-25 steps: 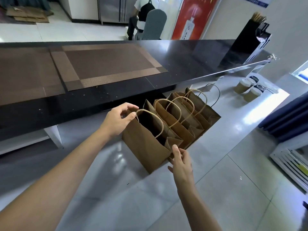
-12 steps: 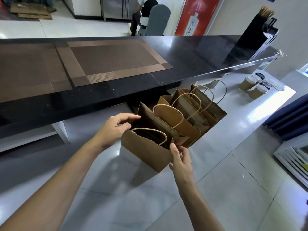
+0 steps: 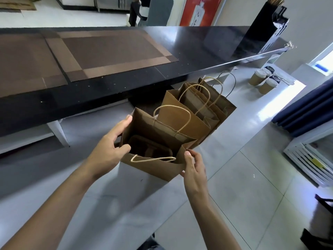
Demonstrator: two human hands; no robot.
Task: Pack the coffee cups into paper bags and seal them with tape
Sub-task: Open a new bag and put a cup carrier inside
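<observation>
1. Running across the upper view, long black polished stone counter [image 3: 189, 51], raised above the worktop; two brown woven rectangular placemats [image 3: 115, 51] lie flat on it.
2. Pale grey glossy worktop [image 3: 243, 177] below the counter carries all task items.
3. Row of upright brown kraft paper bags with twisted-paper loop handles [image 3: 198, 105] stands at centre of worktop, packed close together.
4. Nearest open brown kraft paper bag [image 3: 153, 166] stands in front of that row, mouth spread wide. Dark moulded cup-carrier tray [image 3: 149, 147] visible at its bottom.
5. Left hand [image 3: 110, 150]: thumb inside the bag mouth, fingers outside, gripping the left wall.
6. Right hand [image 3: 194, 168]: thumb and fingers pinching the bag's near right corner.
7. Cluster of brown paper coffee cups with lids [image 3: 263, 81] stands at far right of worktop, well apart from the bags.
</observation>
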